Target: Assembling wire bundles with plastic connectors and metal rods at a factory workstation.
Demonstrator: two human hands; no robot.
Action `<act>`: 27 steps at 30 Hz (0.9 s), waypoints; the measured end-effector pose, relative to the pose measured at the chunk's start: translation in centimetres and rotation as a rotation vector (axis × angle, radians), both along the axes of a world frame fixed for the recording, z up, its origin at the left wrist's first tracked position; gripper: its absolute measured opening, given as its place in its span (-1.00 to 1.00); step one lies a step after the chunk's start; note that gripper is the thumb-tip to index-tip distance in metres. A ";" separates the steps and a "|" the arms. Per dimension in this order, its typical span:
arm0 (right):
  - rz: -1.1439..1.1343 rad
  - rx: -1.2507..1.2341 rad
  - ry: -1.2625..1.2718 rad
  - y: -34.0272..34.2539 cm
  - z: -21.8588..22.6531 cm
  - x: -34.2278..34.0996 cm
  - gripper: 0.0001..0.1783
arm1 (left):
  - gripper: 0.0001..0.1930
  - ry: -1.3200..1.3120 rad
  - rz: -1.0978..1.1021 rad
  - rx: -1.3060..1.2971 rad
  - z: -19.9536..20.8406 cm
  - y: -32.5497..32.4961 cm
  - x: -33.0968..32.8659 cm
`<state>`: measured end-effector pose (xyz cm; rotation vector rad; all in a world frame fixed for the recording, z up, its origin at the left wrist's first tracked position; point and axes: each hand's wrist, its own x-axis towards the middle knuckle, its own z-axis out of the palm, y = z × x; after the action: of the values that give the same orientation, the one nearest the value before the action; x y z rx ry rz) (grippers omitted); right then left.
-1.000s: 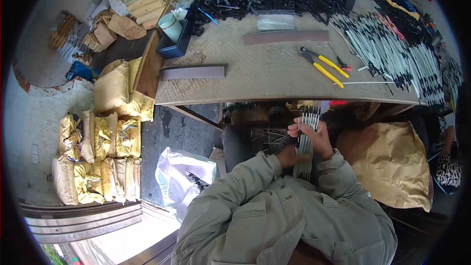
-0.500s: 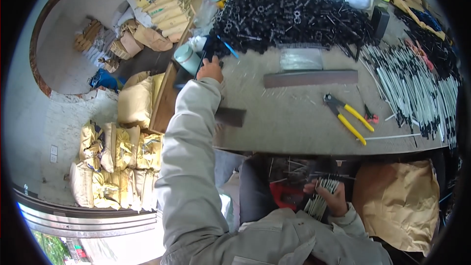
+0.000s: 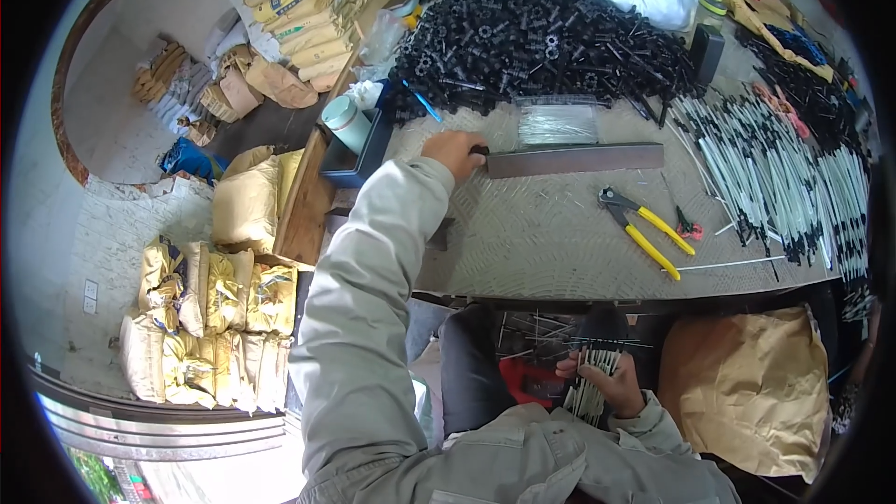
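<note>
My left hand (image 3: 454, 152) reaches out over the table. Its fingers are closed on a small black part (image 3: 479, 150), whose exact kind I cannot make out. That part is right beside the left end of a long brown-grey bar (image 3: 574, 161). Low over my lap, my right hand (image 3: 613, 383) grips a bundle of thin pale rods (image 3: 586, 394). Behind the bar lies a clear plastic bag of thin clear strands (image 3: 557, 125). Nearer the table's front edge are yellow-handled pincers (image 3: 646, 231).
A large heap of black plastic fittings (image 3: 532, 47) covers the table's back. White rods with black ends (image 3: 747, 163) are piled at right. A dark tray (image 3: 343, 172) holds a pale green jar (image 3: 345, 123) at left. A brown paper sack (image 3: 747, 387) stands beside my lap.
My left hand has moved right, from the dark tray to the bar's left end, and now pinches a small black part. My right hand keeps its bundle. The view has shifted slightly.
</note>
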<state>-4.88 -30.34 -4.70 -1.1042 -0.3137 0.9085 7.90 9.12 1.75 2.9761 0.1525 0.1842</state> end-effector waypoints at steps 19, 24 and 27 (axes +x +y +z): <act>-0.001 0.156 -0.134 -1.4 1.4 -1.4 -0.77 | -0.61 -0.156 0.165 -2.285 -5.3 -22.2 -19.6; -0.015 0.153 -0.153 -1.5 1.3 -2.2 -0.75 | -0.64 -0.151 0.284 -2.295 -4.3 -23.8 -20.3; -0.007 0.144 -0.184 -1.3 1.3 -2.4 -0.74 | -0.64 -0.176 0.155 -2.344 -5.4 -23.5 -20.6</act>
<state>-7.27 -31.69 -3.43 -1.0564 -0.5189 0.7663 -12.67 -14.38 -3.65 0.6146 0.2670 0.1017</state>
